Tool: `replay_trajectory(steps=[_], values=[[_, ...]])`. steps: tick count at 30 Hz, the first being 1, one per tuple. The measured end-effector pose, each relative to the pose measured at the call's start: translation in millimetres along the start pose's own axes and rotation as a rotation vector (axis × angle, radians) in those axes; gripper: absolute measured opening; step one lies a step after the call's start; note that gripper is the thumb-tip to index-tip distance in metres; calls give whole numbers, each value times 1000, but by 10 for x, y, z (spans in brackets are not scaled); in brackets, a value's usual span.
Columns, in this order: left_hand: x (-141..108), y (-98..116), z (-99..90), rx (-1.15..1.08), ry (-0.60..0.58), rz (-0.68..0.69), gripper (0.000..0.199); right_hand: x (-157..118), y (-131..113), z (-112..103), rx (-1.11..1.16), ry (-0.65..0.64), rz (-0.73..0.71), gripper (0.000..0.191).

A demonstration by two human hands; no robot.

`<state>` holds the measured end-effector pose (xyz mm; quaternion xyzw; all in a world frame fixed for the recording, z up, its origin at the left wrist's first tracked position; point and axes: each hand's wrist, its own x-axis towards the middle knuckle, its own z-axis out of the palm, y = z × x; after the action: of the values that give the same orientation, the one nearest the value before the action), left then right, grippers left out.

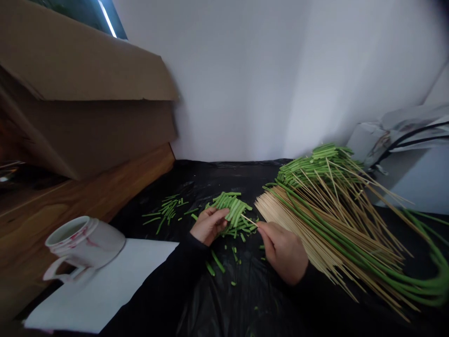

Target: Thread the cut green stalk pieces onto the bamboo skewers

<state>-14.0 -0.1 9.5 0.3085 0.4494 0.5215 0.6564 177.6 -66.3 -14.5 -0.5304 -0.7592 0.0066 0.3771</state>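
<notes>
My left hand [210, 225] pinches a row of cut garlic scape pieces [235, 208], lined up side by side. From the right, my right hand [283, 250] grips a thin bamboo skewer [249, 220], whose far end meets the green row. How deep the tip sits among the pieces cannot be made out. Beneath both hands lies a loose pile of cut scapes [238, 229]. Right of my right hand, a thick bundle of bamboo skewers [298, 224] has long uncut garlic scapes [333, 234] lying across it.
Filled skewers [322, 164] are stacked at the back right beside a pale box [365, 140]. Black plastic sheeting [224, 175] covers the table. More cut pieces [168, 210] lie left. A mug [94, 243] stands on white paper [115, 281], near a cardboard box [105, 126].
</notes>
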Motion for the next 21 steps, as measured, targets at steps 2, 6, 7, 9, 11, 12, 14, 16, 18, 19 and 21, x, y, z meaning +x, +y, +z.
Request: replay_trajectory(steps=[2,6,7,9,11,12,14,16,18,19,21], values=[[27,61,-24,-53,53,39,32,9,4,-13,-3,-6,-4,31],[66,163,-70,-148,106,73,26,24,2,-31,-17,10,-14,30],[73,176,-78,-167,115,71,24,26,1,-32,-17,11,-16,30],[84,184,-90,-197,112,57,21,28,2,-30,-8,6,-9,30],[83,173,-94,-211,77,51,20,30,4,-25,17,-5,11,29],[78,162,-93,-208,47,54,20,32,6,-23,36,-10,27,29],[59,137,-88,-175,-26,66,22,42,12,-20,83,-19,71,27],[33,112,-77,-107,-90,73,25,57,22,-21,138,-28,115,25],[9,92,-62,-39,-133,73,27,74,39,-23,201,-34,145,23],[-1,85,-55,-12,-151,69,28,82,49,-24,235,-35,156,23],[-14,78,-43,26,-178,55,30,95,73,-21,298,-34,173,21]])
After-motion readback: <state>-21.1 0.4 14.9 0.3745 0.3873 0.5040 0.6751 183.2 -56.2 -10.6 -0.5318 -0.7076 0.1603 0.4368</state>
